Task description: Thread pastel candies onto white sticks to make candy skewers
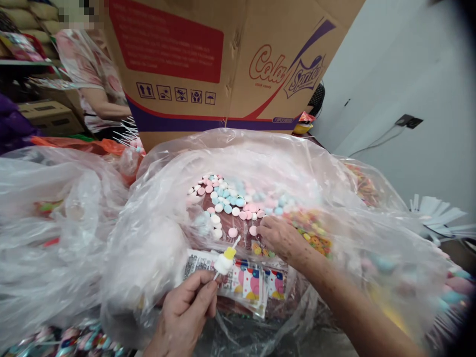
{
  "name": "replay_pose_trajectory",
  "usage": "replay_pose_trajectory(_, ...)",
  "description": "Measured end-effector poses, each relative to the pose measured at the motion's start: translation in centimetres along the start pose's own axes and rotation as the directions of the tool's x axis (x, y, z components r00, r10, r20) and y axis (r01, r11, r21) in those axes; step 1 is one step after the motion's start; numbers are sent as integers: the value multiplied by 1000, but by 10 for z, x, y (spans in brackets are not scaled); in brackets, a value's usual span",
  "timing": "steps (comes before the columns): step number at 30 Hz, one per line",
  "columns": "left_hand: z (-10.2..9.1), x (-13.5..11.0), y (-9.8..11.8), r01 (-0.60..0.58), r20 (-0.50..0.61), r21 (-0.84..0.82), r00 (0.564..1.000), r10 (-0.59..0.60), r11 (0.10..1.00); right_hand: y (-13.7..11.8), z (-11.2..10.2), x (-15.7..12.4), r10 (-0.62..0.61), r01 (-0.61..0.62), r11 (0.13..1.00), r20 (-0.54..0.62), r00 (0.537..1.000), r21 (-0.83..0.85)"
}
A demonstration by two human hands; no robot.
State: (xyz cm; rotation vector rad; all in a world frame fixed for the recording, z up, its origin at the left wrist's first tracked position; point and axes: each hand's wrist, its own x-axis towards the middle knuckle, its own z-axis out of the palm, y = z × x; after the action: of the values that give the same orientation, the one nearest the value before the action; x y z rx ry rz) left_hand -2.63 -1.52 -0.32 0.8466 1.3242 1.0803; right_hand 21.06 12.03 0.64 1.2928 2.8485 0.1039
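Observation:
My left hand [191, 302] pinches the lower end of a thin stick threaded with candy, a marshmallow skewer [223, 263]. White puffy pieces and a yellow piece sit on it, and the bare tip sticks out above. My right hand [278, 238] reaches over the heap, its fingers curled and pointing left. Its fingertips are beside a pink candy disc [253, 230]; what lies between them is hidden. Pink, white and pale blue candy discs [227, 198] lie scattered behind on clear plastic. Orange and yellow ring gummies [318, 243] are next to my right wrist.
Printed packets [247, 285] lie between my hands. Clear plastic bags [67, 208] spread on the left and around the candy. A large cardboard box [238, 64] stands behind. White sticks [439, 213] fan out at the right. Another person [92, 84] is at the back left.

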Motion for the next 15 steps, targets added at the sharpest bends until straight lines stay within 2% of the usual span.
replay_pose_trajectory(2, 1, -1, 0, 3, -4, 2, 1000, -3, 1000, 1, -10, -2, 40, -43, 997, 43, 998, 63)
replay_pose_trajectory(4, 2, -1, 0, 5, -6, 1, 1000, -5, 1000, -1, -17, -1, 112, -113, 984, 15, 994, 140)
replay_pose_trajectory(8, 2, -2, -1, 11, 22, -10, 1000, -11, 1000, -12, -15, 11, 252, -243, 956, -34, 967, 167)
replay_pose_trajectory(11, 1, -1, -3, 5, 28, 5, 1000, -5, 1000, -18, -4, 18, 268, -262, 953, -19, 963, 149)
replay_pose_trajectory(15, -4, 1, -8, 2, 81, 36, 997, -5, 999, -20, 7, 18, 229, -223, 959, -13, 973, 175)
